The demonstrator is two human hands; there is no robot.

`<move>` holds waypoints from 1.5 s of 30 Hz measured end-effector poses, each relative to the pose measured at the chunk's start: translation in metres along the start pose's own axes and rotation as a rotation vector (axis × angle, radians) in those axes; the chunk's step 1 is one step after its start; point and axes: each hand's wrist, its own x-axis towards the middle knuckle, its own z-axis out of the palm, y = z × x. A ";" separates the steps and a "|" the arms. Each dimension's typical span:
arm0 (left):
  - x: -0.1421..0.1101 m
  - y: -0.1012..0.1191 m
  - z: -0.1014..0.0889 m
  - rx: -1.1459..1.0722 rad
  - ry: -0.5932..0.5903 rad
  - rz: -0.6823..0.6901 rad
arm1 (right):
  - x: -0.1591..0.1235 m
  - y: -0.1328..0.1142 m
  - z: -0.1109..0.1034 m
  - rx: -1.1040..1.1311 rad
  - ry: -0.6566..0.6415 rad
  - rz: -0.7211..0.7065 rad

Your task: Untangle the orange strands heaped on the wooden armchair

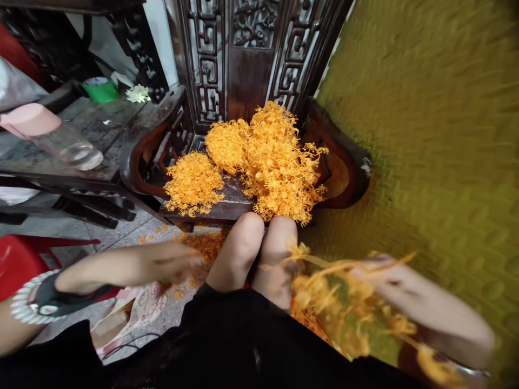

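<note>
My right hand [375, 270] is closed around a loose bunch of orange artificial flower sprigs [336, 292], which hangs below it at the right of my lap, smeared by motion. My left hand [178, 265] hovers left of my knees with nothing visible in it; its fingers are too blurred to read. In front of my knees, orange flower bunches are heaped on a dark wooden chair seat [233, 197]. The largest heap [279, 162] is at the right, with a rounded bunch [229, 146] beside it and another bunch [194, 183] at the front left.
A side table [109, 156] at the left bears a tilted pink-lidded bottle [65, 135] and a green tape roll [100, 89]. Orange bits [206, 246] litter the floor. A red stool [20, 265] and a printed bag [138, 310] are at lower left. A yellow textured surface [438, 135] borders the right.
</note>
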 end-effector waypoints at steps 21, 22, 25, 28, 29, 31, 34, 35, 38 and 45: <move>0.153 -0.044 -0.072 0.576 1.053 0.210 | 0.080 0.016 0.056 0.588 -0.008 0.159; 0.146 -0.022 -0.057 0.588 0.978 0.353 | 0.084 0.014 0.058 0.557 -0.008 0.141; 0.125 0.029 -0.008 0.805 0.650 0.687 | 0.095 0.001 0.065 0.582 -0.066 0.089; 0.119 0.042 0.025 1.017 0.618 0.673 | 0.098 -0.012 0.068 0.611 -0.180 0.040; 0.118 0.040 0.031 1.052 0.632 0.643 | 0.097 -0.015 0.067 0.574 -0.217 0.013; 0.114 0.030 0.036 1.087 0.623 0.633 | 0.092 -0.019 0.064 0.460 -0.303 -0.060; 0.099 0.020 0.038 1.135 0.539 0.758 | 0.082 -0.021 0.059 0.337 -0.466 -0.196; 0.092 0.019 0.038 1.149 0.529 0.786 | 0.080 -0.021 0.057 0.328 -0.506 -0.222; 0.076 0.022 0.040 1.189 0.579 0.752 | 0.078 -0.022 0.054 0.325 -0.542 -0.210; 0.079 0.027 0.033 1.169 0.558 0.586 | 0.088 -0.025 0.059 0.551 -0.618 -0.018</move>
